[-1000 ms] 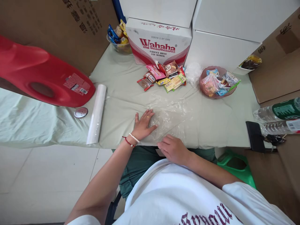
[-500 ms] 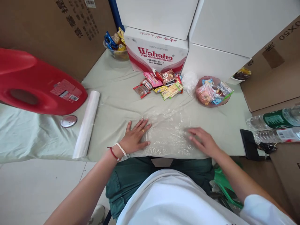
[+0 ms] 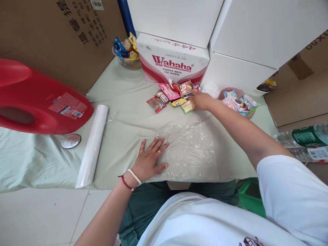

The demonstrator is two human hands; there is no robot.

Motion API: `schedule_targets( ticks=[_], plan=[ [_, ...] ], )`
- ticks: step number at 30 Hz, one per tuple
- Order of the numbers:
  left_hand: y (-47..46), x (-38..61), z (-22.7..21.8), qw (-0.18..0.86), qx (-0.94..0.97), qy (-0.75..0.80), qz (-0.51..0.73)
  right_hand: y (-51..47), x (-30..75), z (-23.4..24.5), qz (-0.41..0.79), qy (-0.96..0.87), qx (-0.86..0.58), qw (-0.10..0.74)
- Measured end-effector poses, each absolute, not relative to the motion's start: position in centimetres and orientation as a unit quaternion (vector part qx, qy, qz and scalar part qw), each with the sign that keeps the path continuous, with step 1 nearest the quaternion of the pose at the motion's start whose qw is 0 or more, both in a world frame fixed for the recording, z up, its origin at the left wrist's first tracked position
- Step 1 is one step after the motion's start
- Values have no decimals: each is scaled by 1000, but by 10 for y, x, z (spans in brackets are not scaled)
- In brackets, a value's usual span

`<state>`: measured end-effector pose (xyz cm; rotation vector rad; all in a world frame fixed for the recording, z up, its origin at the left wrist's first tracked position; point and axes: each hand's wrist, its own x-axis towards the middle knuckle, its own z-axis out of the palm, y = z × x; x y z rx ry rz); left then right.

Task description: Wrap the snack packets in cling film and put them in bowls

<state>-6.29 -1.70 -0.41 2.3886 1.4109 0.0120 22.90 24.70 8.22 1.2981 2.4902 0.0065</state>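
My left hand (image 3: 151,159) lies flat with its fingers spread on the left part of a thin clear plastic sheet (image 3: 191,153), which is spread wrinkled on the table. Over at the pile of wrapped snacks, my right hand (image 3: 201,100) reaches in from the right. Its fingertips touch the right end of a yellow-green snack packet (image 3: 188,106); whether they grip it is hidden. Beside that packet lie a small yellow packet (image 3: 178,102), a pink packet (image 3: 169,91), a brown packet (image 3: 186,87) and a red-edged clear packet (image 3: 155,104).
A white plastic roll (image 3: 92,145) and a round metallic disc (image 3: 71,141) lie left, by a large red jug (image 3: 43,102). Behind the snacks stands a Wahaba-style carton (image 3: 174,63) marked "Wahaha". A pink bowl (image 3: 252,114) of snacks is right, bottles (image 3: 304,136) farther right.
My right hand has left the right edge of the plastic sheet and moved forward to the snack pile. My left hand remains flat on the sheet. The camera view has shifted slightly.
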Motion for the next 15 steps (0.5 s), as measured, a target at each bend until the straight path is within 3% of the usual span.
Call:
schedule_targets(
  ticks=[8, 13, 15],
  plan=[
    [-16, -62, 1, 214, 840, 499, 2, 246, 259, 77, 42, 864, 470, 176],
    [-14, -59, 5, 238, 828, 507, 3, 207, 270, 88, 64, 828, 548, 100],
    [-14, -59, 5, 241, 827, 508, 11, 185, 283, 97, 21, 816, 573, 70]
  ],
)
